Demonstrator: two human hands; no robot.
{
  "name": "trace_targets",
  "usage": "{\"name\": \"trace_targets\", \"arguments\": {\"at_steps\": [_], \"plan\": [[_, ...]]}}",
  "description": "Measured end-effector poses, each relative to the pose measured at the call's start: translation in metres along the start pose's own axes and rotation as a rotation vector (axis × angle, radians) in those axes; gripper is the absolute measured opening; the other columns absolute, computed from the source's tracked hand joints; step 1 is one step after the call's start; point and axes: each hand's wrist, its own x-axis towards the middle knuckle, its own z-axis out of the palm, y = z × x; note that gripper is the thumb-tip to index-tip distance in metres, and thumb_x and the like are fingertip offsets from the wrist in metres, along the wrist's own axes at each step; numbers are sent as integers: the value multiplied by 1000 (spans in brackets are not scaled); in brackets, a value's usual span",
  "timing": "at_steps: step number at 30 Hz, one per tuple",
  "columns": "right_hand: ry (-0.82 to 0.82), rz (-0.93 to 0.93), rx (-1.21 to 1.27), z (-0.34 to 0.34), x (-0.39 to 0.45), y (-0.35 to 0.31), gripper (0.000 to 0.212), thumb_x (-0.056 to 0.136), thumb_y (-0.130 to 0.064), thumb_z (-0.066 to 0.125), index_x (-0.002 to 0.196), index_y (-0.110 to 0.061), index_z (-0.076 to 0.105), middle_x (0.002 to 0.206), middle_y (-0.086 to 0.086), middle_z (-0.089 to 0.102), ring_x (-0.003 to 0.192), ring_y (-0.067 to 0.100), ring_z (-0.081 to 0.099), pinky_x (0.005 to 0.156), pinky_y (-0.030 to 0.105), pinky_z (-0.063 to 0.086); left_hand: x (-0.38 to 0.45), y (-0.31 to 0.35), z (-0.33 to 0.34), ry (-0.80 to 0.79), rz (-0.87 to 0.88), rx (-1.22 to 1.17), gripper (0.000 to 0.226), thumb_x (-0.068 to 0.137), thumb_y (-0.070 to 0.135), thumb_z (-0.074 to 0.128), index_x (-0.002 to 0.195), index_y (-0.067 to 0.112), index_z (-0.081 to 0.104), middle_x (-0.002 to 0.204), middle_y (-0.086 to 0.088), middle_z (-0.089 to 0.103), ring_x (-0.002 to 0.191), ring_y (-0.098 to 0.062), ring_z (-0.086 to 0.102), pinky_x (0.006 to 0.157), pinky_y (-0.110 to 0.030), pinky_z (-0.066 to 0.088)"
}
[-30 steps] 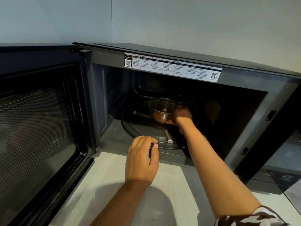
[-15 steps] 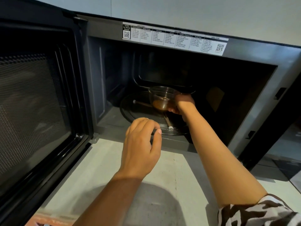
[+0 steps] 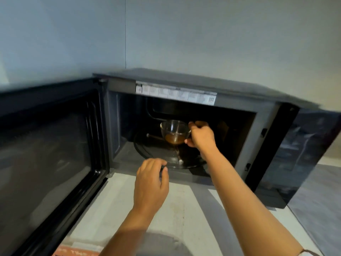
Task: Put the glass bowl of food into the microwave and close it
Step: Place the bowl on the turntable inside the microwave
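A small glass bowl (image 3: 174, 132) with brown food in its bottom is inside the black microwave (image 3: 230, 100), over the middle of the glass turntable (image 3: 158, 154). My right hand (image 3: 201, 135) reaches into the cavity and grips the bowl's right rim. Whether the bowl rests on the turntable or hovers just above it I cannot tell. My left hand (image 3: 150, 183) hangs in front of the cavity's lower lip, fingers loosely curled, holding nothing. The microwave door (image 3: 46, 154) is swung wide open to the left.
The microwave stands on a pale counter (image 3: 120, 209) against a grey wall. A label strip (image 3: 175, 94) runs along the top of the opening. The dark control panel (image 3: 295, 154) is at the right. A bit of orange printed material (image 3: 73, 252) shows at the bottom edge.
The view has pulled back and tilted up, showing more wall. My right hand still holds the bowl over the turntable; my left hand stays near the cavity's front lip.
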Motion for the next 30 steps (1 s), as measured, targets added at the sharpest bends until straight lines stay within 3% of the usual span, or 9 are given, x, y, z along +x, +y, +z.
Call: {"name": "trace_targets", "arguments": {"at_steps": [4,9,15,23,30], "plan": [[-69,-11,-83,-8,-25,-25,34,88,-26,51,117,-9,52,91,9,62,48,15,61,42,24,48,9,36,-16,-69,4,17,10,86,16,51,93,21,57,90,8,58,90,-10,53,75,-24,44],[-142,-20,-103,-25,-59,-53,30,89,-30,50,114,-14,50,81,-3,60,55,12,64,49,24,52,29,86,-43,-41,10,12,12,85,15,53,94,19,59,91,9,60,92,-6,51,79,-26,44],[-229,-39,-110,-46,-93,-68,28,90,-29,51,115,-17,50,81,-4,60,57,10,63,57,26,54,29,125,-67,-37,29,73,13,85,15,54,96,17,60,93,3,63,95,-13,52,81,-31,45],[-263,-92,-100,-69,-130,-89,27,90,-29,49,114,-17,51,93,-2,61,60,8,63,55,22,53,16,162,-93,-76,33,153,15,86,21,53,99,17,59,97,0,64,99,-17,52,82,-34,45],[-232,-139,-90,-89,-168,-113,25,90,-28,49,114,-17,51,92,-4,60,63,11,63,53,21,49,14,184,-133,-86,9,291,28,86,25,54,111,15,57,106,-2,63,109,-21,49,87,-38,43]]}}
